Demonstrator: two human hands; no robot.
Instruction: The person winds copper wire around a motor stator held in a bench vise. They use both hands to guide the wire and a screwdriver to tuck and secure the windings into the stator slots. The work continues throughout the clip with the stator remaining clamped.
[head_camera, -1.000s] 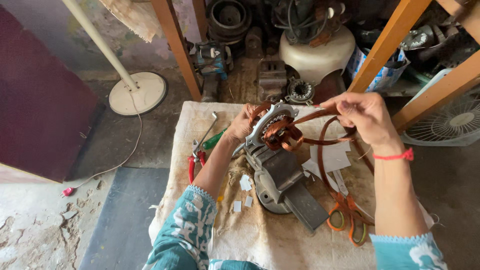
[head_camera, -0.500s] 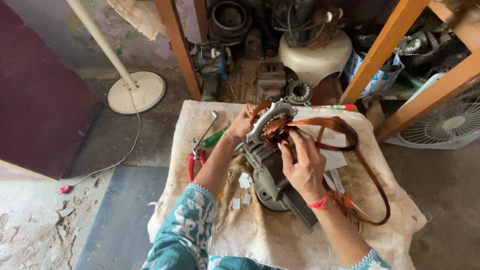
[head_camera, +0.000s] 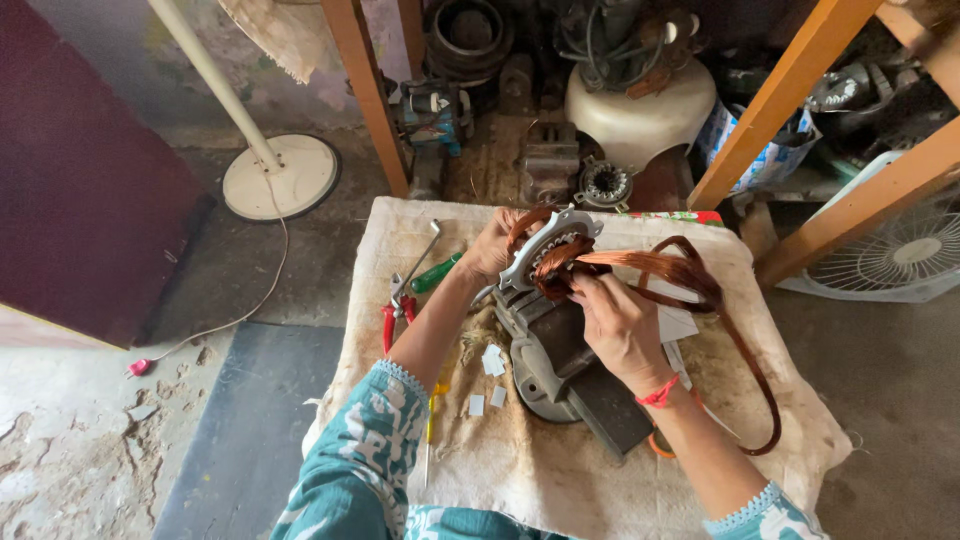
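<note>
Fingers (head_camera: 598, 290) of my right hand (head_camera: 622, 325) pinch the copper wire coil (head_camera: 690, 275) at the stator ring (head_camera: 550, 245). Left hand (head_camera: 492, 245) grips the ring's far-left edge, fingers curled around it. Ring sits mid-tabletop in a grey vise (head_camera: 550, 350), on the cloth (head_camera: 560, 470). Red-handled pliers (head_camera: 392, 320) and green screwdriver (head_camera: 435, 273) lie left.

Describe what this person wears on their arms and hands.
Both arms have teal sleeves with a white leaf-like print and a pale lacy edge, pushed up to about the elbow. The forearms are bare. The right hand has a red thread band tied round its wrist. The left hand wears nothing: no gloves, rings or watch show.
</note>
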